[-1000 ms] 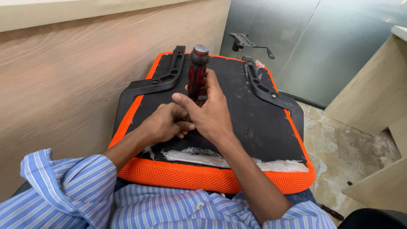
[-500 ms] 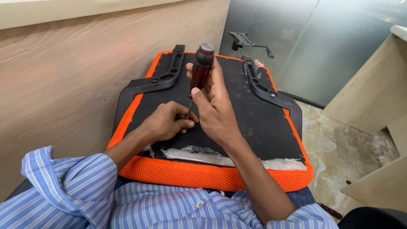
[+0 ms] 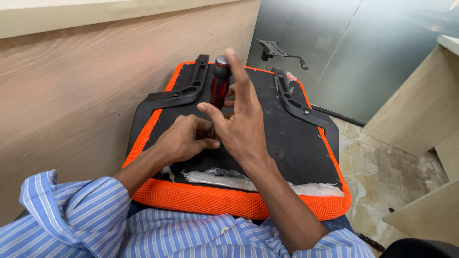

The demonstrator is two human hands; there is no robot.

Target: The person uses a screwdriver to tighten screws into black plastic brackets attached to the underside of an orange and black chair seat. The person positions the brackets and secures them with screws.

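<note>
An upturned chair seat (image 3: pixel 296 143) lies across my lap, its black underside up and an orange mesh edge (image 3: pixel 201 198) all round. A screwdriver (image 3: pixel 220 76) with a red and black handle stands upright on it. My left hand (image 3: pixel 184 141) pinches low down by the shaft, which its fingers hide. My right hand (image 3: pixel 244 126) is against the handle: index finger and thumb stretched out, the other fingers curled on the handle's right side.
Two black armrest brackets (image 3: pixel 184 91) (image 3: pixel 299 102) are fixed along the seat's sides. Torn clear plastic (image 3: pixel 224 177) clings to the near edge. A wooden panel (image 3: pixel 71 95) rises on the left. A black chair mechanism (image 3: pixel 277 50) lies by the glass wall, and wooden cabinets (image 3: pixel 420 110) stand on the right.
My right hand has loosened from a full grip on the handle, and its index finger and thumb now stick out. The left hand stays at the shaft's base.
</note>
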